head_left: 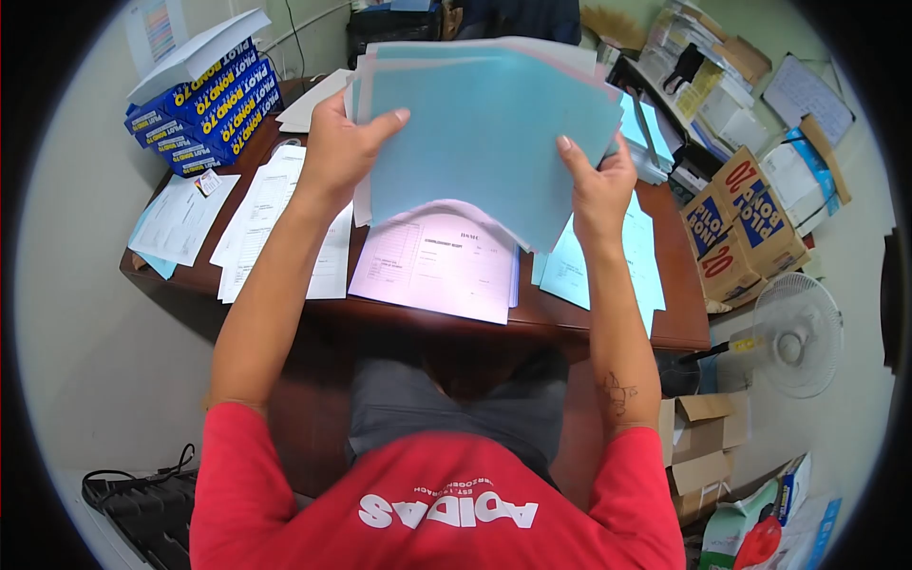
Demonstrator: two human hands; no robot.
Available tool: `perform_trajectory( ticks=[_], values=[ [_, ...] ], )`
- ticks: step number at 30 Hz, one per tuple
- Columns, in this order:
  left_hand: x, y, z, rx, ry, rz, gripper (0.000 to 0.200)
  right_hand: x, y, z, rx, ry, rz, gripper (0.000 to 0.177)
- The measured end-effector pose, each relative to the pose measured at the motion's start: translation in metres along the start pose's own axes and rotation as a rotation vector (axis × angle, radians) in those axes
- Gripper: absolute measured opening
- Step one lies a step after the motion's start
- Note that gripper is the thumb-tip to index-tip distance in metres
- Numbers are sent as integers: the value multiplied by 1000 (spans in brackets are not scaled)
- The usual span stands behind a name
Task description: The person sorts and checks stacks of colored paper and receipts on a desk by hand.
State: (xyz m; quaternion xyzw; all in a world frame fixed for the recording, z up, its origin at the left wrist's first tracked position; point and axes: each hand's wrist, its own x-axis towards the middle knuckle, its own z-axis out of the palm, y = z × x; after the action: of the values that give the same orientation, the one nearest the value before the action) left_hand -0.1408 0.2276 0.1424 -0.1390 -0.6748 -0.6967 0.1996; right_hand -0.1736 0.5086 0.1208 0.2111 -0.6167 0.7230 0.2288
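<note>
Between my two hands I hold up a stack of paper sheets (484, 142) above the desk. Its front sheet is light blue, and white and pinkish edges show behind it. My left hand (347, 142) grips the stack's left edge, thumb across the front. On the right edge, my right hand (600, 185) pinches it the same way, fingers mostly behind. Below the stack lies a pile of pink printed forms (437, 261), its top partly covered. White printed forms (271, 209) lie to the left of it, and light blue printed sheets (636, 252) to the right.
The brown desk (684, 285) holds blue paper-ream boxes (204, 109) at the back left and more papers (185, 218) in front of them. Off the right side stand cardboard cartons (746, 223), a fan (793, 337) and an open box (703, 437).
</note>
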Motion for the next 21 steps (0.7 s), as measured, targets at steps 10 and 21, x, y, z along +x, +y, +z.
perform_trajectory(
  ticks=[10, 21],
  values=[
    [-11, -49, -13, 3, 67, 13, 60, -19, 35, -27, 52, 45, 108, 51],
    [-2, -49, -2, 108, 117, 30, 36, -11, 28, -13, -46, 82, 116, 29]
  ],
)
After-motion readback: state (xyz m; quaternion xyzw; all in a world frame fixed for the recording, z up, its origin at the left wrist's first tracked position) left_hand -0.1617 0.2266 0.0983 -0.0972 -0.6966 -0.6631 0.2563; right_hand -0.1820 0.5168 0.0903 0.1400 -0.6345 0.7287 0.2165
